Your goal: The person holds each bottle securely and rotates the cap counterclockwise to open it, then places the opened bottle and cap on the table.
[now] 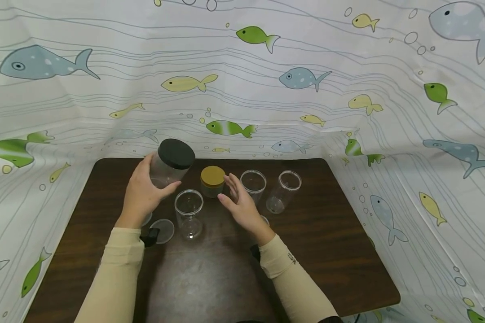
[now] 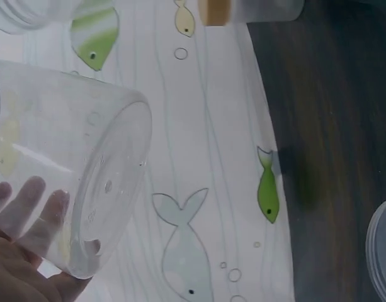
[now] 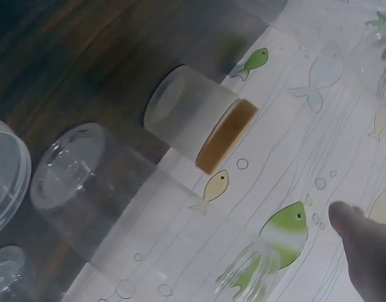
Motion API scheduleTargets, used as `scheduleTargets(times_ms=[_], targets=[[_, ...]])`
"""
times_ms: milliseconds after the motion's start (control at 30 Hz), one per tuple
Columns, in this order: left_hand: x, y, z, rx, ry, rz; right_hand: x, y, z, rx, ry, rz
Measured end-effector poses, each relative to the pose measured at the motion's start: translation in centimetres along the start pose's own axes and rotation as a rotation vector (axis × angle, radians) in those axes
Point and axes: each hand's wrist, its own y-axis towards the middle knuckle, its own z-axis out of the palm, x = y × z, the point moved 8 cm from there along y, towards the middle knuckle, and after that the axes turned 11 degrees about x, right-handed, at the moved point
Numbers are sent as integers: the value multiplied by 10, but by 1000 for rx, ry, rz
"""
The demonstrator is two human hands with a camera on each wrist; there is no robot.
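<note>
Raised at the table's left, my left hand [image 1: 139, 195] grips a clear plastic jar [image 1: 161, 172] with a black lid [image 1: 175, 154]. The jar leans to the right, its lid up, and the left wrist view shows fingers [image 2: 51, 214] through its wall. My right hand [image 1: 246, 211] holds nothing, fingers loosely spread. Close by its fingertips stands a short frosted jar [image 1: 212, 192] with a mustard-yellow lid [image 1: 213, 176]. An uncovered clear jar [image 1: 189, 213] stands upright between the hands, nearer the front.
Two more uncovered clear jars, one just behind the right hand [image 1: 253, 184] and another farther right [image 1: 283, 193], stand on the dark wooden table [image 1: 331, 251]. A clear round lid [image 1: 165, 231] lies by the left wrist. A fish-print sheet [image 1: 258, 103] surrounds the table.
</note>
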Motion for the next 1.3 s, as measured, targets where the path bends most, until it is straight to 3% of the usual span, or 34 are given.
scheduleTargets(times_ms=[333,700,900,1100,1300], targets=[[-15,-10,1,-43,57,166,16,14,10,-34,61,-134],[-29,-14,3,54,25,234,39,24,30,-32,69,-259],[-32,-15,-4,36,37,277,53,34,40,5,46,-312],[-36,-15,-4,51,56,315,62,38,44,12,77,-312],[-53,-18,-9,33,110,382,72,36,42,-26,114,-345]])
